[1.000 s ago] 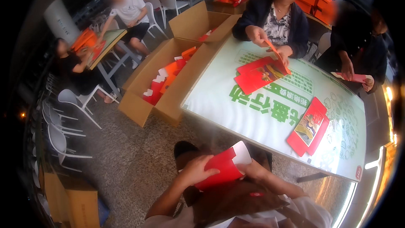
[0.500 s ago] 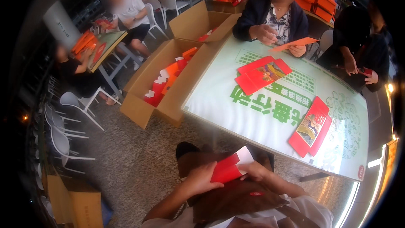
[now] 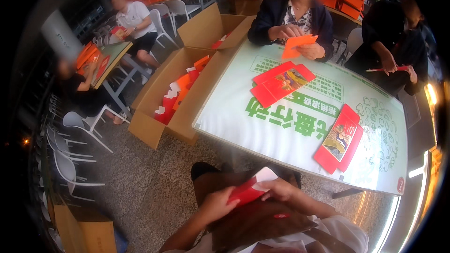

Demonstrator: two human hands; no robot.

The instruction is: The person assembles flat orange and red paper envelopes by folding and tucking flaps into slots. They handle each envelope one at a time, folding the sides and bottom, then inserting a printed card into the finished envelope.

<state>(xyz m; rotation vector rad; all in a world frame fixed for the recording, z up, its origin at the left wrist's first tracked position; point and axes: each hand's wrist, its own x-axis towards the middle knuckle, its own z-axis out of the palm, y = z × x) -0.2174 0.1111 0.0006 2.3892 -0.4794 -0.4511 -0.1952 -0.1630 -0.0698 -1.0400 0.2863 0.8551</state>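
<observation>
Over my lap I hold a red paper box (image 3: 244,194) whose pale inner end flap (image 3: 266,175) sticks up at its far right end. My left hand (image 3: 219,204) wraps round the lower left part of the box. At the flap end, my right hand (image 3: 277,189) grips the box, with its fingertips bent under. On the table in front of me lie a flattened red carton (image 3: 339,139) with a printed picture and, farther off, more overlapping flat red cartons (image 3: 284,84).
A white-green printed table (image 3: 225,107) stands ahead. Left of it, an open cardboard box (image 3: 144,129) holds red and orange boxes. Across the table a person folds an orange carton (image 3: 296,44); another at right handles a red one (image 3: 394,69). White chairs (image 3: 70,166) line the left.
My view has shifted slightly, and the red box in my hands is tilted a bit differently. The person across has both hands on the orange carton, which appears more folded.
</observation>
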